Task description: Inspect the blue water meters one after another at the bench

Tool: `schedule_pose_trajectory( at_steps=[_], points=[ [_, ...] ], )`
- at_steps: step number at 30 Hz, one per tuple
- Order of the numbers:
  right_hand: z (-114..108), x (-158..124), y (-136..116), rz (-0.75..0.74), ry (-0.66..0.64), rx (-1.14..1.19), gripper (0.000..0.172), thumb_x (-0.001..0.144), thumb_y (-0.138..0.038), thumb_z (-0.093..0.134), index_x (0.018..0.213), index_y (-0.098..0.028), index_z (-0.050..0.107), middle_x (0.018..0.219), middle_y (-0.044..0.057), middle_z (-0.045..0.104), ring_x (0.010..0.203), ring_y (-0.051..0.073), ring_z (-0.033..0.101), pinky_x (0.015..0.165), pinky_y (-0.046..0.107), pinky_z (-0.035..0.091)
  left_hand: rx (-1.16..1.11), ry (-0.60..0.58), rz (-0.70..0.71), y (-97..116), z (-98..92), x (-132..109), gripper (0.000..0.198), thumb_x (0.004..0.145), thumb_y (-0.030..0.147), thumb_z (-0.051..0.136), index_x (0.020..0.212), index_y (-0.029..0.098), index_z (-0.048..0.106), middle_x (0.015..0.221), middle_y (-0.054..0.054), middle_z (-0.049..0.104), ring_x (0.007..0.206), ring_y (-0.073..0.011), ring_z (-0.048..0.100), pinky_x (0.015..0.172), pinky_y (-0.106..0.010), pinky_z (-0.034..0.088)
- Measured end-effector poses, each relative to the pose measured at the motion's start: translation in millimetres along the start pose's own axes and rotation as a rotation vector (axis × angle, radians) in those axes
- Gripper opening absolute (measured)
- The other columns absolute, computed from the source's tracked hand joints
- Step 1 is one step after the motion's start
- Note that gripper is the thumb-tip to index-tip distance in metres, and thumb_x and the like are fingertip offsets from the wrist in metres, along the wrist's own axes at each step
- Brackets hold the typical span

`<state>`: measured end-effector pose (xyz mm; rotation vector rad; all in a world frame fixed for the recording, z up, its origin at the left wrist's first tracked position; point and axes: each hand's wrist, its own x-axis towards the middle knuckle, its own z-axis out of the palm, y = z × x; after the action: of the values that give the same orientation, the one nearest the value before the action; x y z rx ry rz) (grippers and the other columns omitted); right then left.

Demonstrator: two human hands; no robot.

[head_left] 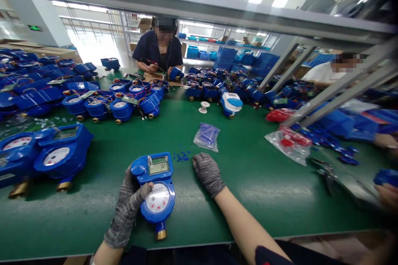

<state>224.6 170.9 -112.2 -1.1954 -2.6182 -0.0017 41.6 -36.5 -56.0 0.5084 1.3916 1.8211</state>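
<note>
My left hand (129,201), in a grey glove, grips a blue water meter (158,188) from its left side, the thumb lying over the edge of the round dial. The meter has a small digital display at its top and a brass fitting at the bottom. Just right of the meter, my gloved right hand (207,174) rests on the green table, its fingers curled; whether something is in them is hidden. Small blue pieces (182,156) lie scattered beside its fingertips. Behind them is a clear bag (207,136) of blue-purple parts.
Finished-looking blue meters (64,155) stand at left, with several wired, open meters (121,107) farther back. A white spool (204,107) and white-lidded meter (231,103) stand mid-table. A bag of red parts (287,143) lies right. Across the table a person (160,49) works; metal posts (329,91) slant at right.
</note>
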Motion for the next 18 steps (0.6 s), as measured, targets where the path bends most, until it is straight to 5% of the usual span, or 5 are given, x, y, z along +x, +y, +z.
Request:
schedule_pose_trajectory(
  at_steps=[6,10,14,18],
  points=[
    [-4.4,5.8,2.1,0.086,-0.014,0.104,0.019,0.091,-0.020,0.050,0.090,-0.017,0.069,0.093,0.009,0.067,0.090,0.019,0.060,0.082,0.027,0.045,-0.014,-0.021,-0.007,-4.1,-2.3,2.3,0.070,0.072,0.035,0.079,0.134,0.030,0.045,0.129,-0.007,0.059,0.113,-0.0296,0.060,0.098,-0.040,0.049],
    [-27.5,0.4,-10.8,0.120,0.059,0.364,0.013,0.089,-0.020,0.054,0.087,-0.016,0.066,0.088,0.008,0.067,0.084,0.018,0.061,0.079,0.027,0.046,-0.034,-0.053,0.009,-1.3,0.9,-0.5,0.068,0.075,0.033,0.076,0.135,0.028,0.043,0.131,-0.009,0.058,0.117,-0.0306,0.058,0.101,-0.043,0.046],
    [-72.9,-20.3,-48.6,-0.048,0.131,0.732,0.013,0.092,-0.028,0.053,0.091,-0.020,0.063,0.088,0.004,0.066,0.081,0.016,0.061,0.074,0.026,0.049,-0.082,-0.058,-0.001,4.9,6.8,-1.5,0.068,0.074,0.033,0.077,0.133,0.025,0.044,0.133,-0.011,0.056,0.120,-0.0330,0.055,0.102,-0.046,0.046],
    [-96.1,-36.6,-80.4,-0.271,0.116,0.693,0.012,0.092,-0.027,0.053,0.092,-0.021,0.064,0.090,0.005,0.065,0.084,0.018,0.060,0.079,0.030,0.051,-0.097,-0.037,0.034,7.2,7.8,-0.2,0.068,0.070,0.031,0.080,0.130,0.026,0.048,0.128,-0.009,0.060,0.116,-0.0305,0.058,0.101,-0.042,0.047]
  ],
)
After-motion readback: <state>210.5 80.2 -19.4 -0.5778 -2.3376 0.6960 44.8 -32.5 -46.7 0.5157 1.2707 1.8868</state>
